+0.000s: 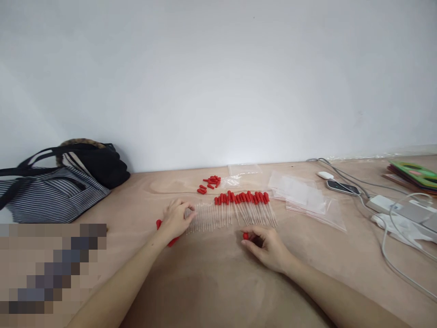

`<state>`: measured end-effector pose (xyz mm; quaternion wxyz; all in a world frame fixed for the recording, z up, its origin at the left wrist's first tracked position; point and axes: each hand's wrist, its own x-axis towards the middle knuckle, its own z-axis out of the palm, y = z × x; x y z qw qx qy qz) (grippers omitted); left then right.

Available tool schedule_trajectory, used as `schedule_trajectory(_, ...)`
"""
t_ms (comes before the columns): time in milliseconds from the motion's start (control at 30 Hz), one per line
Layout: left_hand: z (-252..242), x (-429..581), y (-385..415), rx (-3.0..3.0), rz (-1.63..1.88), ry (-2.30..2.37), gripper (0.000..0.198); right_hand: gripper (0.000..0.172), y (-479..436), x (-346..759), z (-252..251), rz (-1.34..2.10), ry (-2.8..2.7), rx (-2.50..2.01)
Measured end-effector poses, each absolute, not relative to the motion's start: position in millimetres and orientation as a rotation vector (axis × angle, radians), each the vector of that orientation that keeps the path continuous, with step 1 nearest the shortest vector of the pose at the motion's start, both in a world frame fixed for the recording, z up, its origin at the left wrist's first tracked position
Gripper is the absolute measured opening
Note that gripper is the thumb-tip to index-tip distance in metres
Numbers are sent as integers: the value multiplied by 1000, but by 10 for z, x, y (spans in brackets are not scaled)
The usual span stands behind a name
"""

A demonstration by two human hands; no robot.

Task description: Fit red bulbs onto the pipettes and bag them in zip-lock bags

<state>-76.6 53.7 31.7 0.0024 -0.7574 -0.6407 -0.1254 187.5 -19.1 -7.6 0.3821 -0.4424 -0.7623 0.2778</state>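
A row of clear glass droppers (205, 217) lies on the wooden table (211, 282); those on the right (244, 200) wear red rubber caps. My left hand (175, 217) rests at the row's left end, fingers curled on the bare tubes, with red caps (159, 224) showing beneath it. My right hand (266, 243) lies just in front of the row, fingers pinched on one red cap (245, 236). A loose pile of red caps (210, 182) sits behind the row.
A striped bag (51, 191) and a black bag (102, 164) stand at the far left. Clear plastic bags (303, 193) lie to the right, then a phone (341, 187), cables, chargers (403, 212) and coloured folders (414, 175). A white wall backs the table.
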Motion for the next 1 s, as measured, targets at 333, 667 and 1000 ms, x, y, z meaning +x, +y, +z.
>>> schedule_trajectory(333, 437, -1193, 591, -2523, -6, -2108, 84, 19, -196, 1878, -72, 709, -1955, -1122)
schedule_trajectory(667, 422, -1096, 606, -2531, 60, -2125, 84, 19, -176, 1876, -93, 709, -1951, -1117)
schedule_trajectory(1000, 404, -1095, 553, -2548, -188, -2038, 80, 18, -201, 1871, -60, 716, -1943, -1146)
